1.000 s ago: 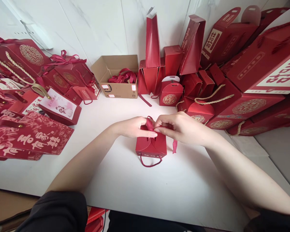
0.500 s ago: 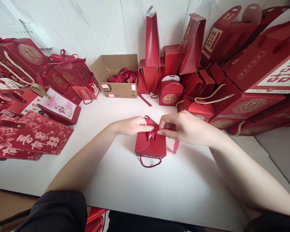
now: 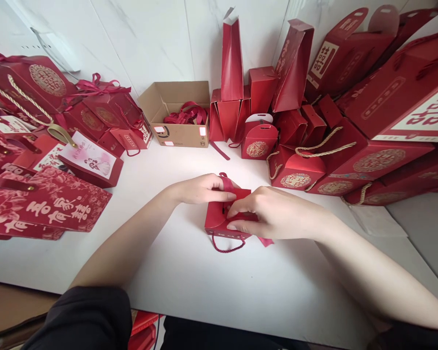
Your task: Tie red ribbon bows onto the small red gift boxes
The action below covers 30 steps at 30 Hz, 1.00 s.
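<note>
A small red gift box point(image 3: 215, 218) stands on the white table in front of me, with a dark red cord handle point(image 3: 228, 251) at its near side. A red ribbon point(image 3: 227, 183) loops up at the box's top. My left hand point(image 3: 206, 188) pinches this ribbon between thumb and fingers at the far left of the top. My right hand point(image 3: 270, 209) is bent over the right half of the box, thumb and forefinger tips slightly apart near its front flap. From under that hand a ribbon tail sticks out; the curled fingers hide where it is gripped.
An open cardboard box point(image 3: 182, 135) holding red ribbon stands by the wall. Red gift bags point(image 3: 58, 204) and boxes crowd the left. On the right are stacked red boxes point(image 3: 379, 160), with a small rounded box point(image 3: 259, 142) nearer the middle.
My right hand has moved toward me, down over the front of the box, and the ribbon tail has shifted with it. My left hand stays nearly in place on the ribbon.
</note>
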Each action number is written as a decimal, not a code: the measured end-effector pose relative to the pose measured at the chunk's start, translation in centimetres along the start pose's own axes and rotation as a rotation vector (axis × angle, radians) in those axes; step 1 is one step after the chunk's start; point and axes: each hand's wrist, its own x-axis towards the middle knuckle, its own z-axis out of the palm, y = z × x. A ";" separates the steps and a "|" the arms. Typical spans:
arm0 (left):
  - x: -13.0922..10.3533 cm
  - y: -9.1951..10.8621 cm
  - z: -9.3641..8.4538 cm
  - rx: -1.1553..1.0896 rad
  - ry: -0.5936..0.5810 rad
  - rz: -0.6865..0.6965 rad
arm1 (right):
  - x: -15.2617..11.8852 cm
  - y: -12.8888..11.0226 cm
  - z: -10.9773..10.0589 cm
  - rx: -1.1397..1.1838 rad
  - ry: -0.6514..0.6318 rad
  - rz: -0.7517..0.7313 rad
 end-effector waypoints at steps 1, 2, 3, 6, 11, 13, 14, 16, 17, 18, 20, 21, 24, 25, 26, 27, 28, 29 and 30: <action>-0.1 0.1 0.1 0.014 -0.002 0.017 | 0.0 0.0 -0.1 0.016 -0.001 0.001; -0.1 0.2 0.2 0.027 -0.004 0.032 | -0.1 0.0 -0.1 0.029 -0.004 -0.001; -0.2 0.3 0.3 0.042 -0.001 0.041 | -0.1 0.0 -0.2 0.040 -0.008 -0.006; -0.3 0.6 0.4 0.099 0.029 0.042 | -0.4 0.0 -0.5 0.076 -0.038 -0.017; -0.5 1.2 0.5 0.215 0.062 0.066 | -0.8 0.7 -1.4 0.073 -0.046 -0.010; -0.5 1.4 0.6 0.257 0.070 0.063 | -0.6 1.4 -1.6 0.031 0.067 0.026; -0.6 1.5 0.6 0.277 0.077 0.061 | -0.4 1.8 -1.6 0.004 0.143 0.045; -0.7 1.8 0.8 0.328 0.105 0.059 | 0.0 2.6 -1.5 -0.032 0.256 0.056; -0.8 1.9 0.8 0.360 0.122 0.057 | 0.2 3.0 -1.4 -0.033 0.277 0.048; -0.9 2.0 0.9 0.393 0.140 0.054 | 0.4 3.3 -1.2 -0.025 0.277 0.032; -1.0 2.3 0.9 0.451 0.170 0.043 | 0.6 3.8 -1.1 0.005 0.250 -0.001; -1.1 2.4 0.9 0.474 0.180 0.042 | 0.7 3.9 -1.0 0.019 0.240 -0.012; -1.2 2.7 0.9 0.543 0.208 0.066 | 0.7 4.0 -1.0 0.040 0.228 -0.027; -1.2 2.7 1.0 0.570 0.225 0.077 | 0.6 4.0 -1.0 0.046 0.221 -0.027; -1.2 2.7 1.0 0.599 0.243 0.091 | 0.6 4.0 -1.1 0.051 0.211 -0.026; -1.3 2.6 1.0 0.627 0.260 0.109 | 0.6 4.0 -1.1 0.052 0.202 -0.023; -1.3 2.5 1.1 0.656 0.277 0.134 | 0.6 4.0 -1.1 0.049 0.197 -0.020; -1.5 2.3 1.1 0.687 0.296 0.166 | 0.6 4.1 -1.1 0.046 0.196 -0.020; -1.6 2.0 1.2 0.716 0.319 0.205 | 0.6 4.1 -1.1 0.043 0.199 -0.020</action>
